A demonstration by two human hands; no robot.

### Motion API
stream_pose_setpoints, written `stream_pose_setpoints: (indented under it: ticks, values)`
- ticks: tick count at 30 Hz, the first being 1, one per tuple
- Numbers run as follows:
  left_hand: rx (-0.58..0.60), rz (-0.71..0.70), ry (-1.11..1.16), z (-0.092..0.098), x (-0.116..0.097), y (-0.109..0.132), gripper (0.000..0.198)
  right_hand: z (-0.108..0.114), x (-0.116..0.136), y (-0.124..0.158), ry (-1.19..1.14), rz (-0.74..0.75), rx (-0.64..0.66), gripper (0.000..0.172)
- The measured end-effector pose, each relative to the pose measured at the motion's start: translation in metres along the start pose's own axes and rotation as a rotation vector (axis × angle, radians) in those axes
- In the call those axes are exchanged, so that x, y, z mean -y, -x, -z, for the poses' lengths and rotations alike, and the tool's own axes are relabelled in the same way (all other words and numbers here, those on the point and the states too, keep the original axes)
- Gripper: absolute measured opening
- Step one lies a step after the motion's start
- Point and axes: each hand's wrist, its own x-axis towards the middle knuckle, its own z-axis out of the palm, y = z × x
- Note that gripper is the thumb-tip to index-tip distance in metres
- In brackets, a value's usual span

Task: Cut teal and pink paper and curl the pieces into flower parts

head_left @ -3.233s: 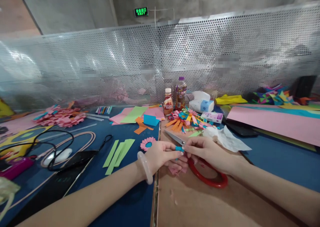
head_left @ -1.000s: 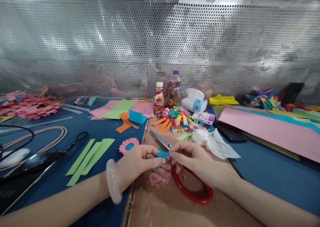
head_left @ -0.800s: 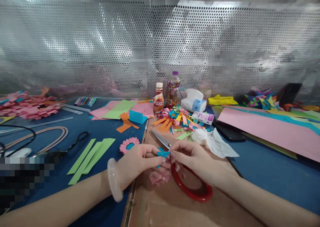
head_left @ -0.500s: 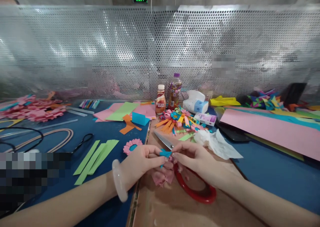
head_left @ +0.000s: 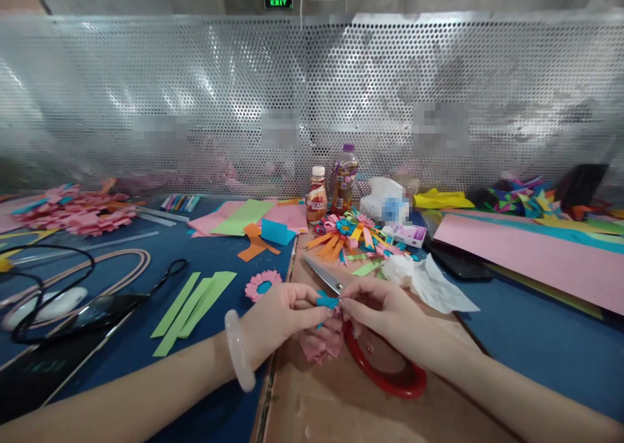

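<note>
Between my two hands is a small blue paper piece (head_left: 326, 302). My left hand (head_left: 292, 313) pinches it between thumb and fingers, while the fingertips of my right hand (head_left: 377, 306) close on its right end. Folded pink paper (head_left: 319, 350) shows beneath my left fingers; whether it is joined to the blue piece I cannot tell. Under my hands lie scissors with red handles (head_left: 397, 388), their blades pointing away to the upper left. A pink paper flower with a blue centre (head_left: 263, 287) rests just beyond my left hand.
Green paper strips (head_left: 195, 313) lie left, near a phone (head_left: 63, 358) and cables. Behind stand a coffee bottle (head_left: 316, 199) and a purple-capped bottle (head_left: 345, 179), close to colourful paper strips (head_left: 341, 235). Crumpled tissue (head_left: 424, 280) and pink sheets (head_left: 531, 254) are right. Pink flowers (head_left: 78, 212) pile at far left.
The whole view has shifted slightly, so things sit a little further right. Both hands keep nearly the same pose on the blue paper piece.
</note>
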Motion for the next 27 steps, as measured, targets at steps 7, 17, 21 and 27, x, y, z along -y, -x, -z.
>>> stream_pose_setpoints:
  ticks: [7, 17, 21, 27]
  values:
    - [-0.016, -0.012, 0.004, -0.0005, -0.0003, -0.0004, 0.018, -0.0002, -0.0023, 0.0001, -0.032, -0.007, 0.007, 0.014]
    - [-0.023, -0.027, -0.054, -0.0008, -0.0014, 0.0002, 0.019, -0.0018, 0.0046, 0.0017, 0.032, -0.007, 0.002, 0.019]
    - [-0.006, -0.016, -0.047, -0.0012, -0.0004, -0.0002, 0.020, -0.0017, 0.0010, 0.0004, 0.058, 0.000, 0.000, 0.017]
    - [-0.009, -0.022, -0.059, -0.0019, -0.0014, -0.0008, 0.020, -0.0010, 0.0011, 0.0015, 0.053, 0.003, 0.004, 0.018]
